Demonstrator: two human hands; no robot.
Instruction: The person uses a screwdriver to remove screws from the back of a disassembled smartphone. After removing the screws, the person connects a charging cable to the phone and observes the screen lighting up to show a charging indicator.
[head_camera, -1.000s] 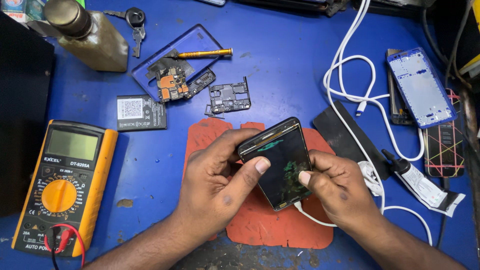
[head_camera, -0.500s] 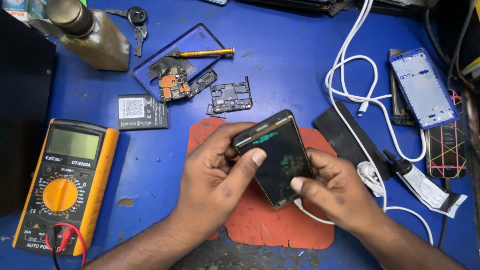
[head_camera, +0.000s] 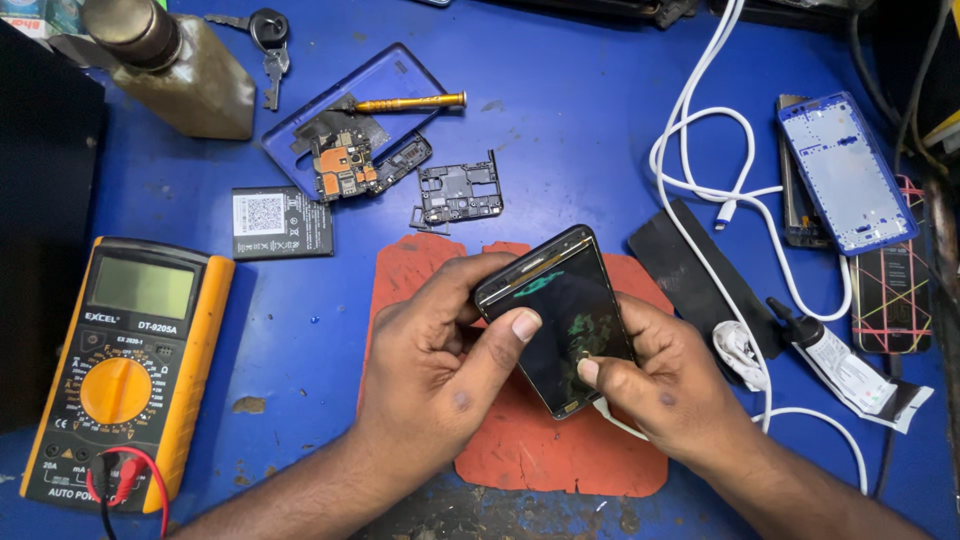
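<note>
I hold a black smartphone (head_camera: 565, 315) with a dark screen in both hands, tilted above a red-orange work mat (head_camera: 545, 445). My left hand (head_camera: 430, 365) grips its left edge, thumb lying across the glass. My right hand (head_camera: 665, 385) supports the lower right side, thumb tip pressed on the screen's lower part. A white cable (head_camera: 700, 150) runs from under the phone's bottom end off to the right.
A yellow multimeter (head_camera: 130, 370) lies at left on the blue bench. Behind are a blue phone back cover (head_camera: 330, 110) with circuit boards, a small yellow screwdriver (head_camera: 410, 102), a black battery (head_camera: 280, 222), a bottle (head_camera: 175, 70), keys (head_camera: 268, 40). Phone frames (head_camera: 845, 170) and a glue tube (head_camera: 840, 365) lie at right.
Both hands and the phone have shifted slightly down and right. My right thumb has slid lower on the screen; my left thumb stays on the glass.
</note>
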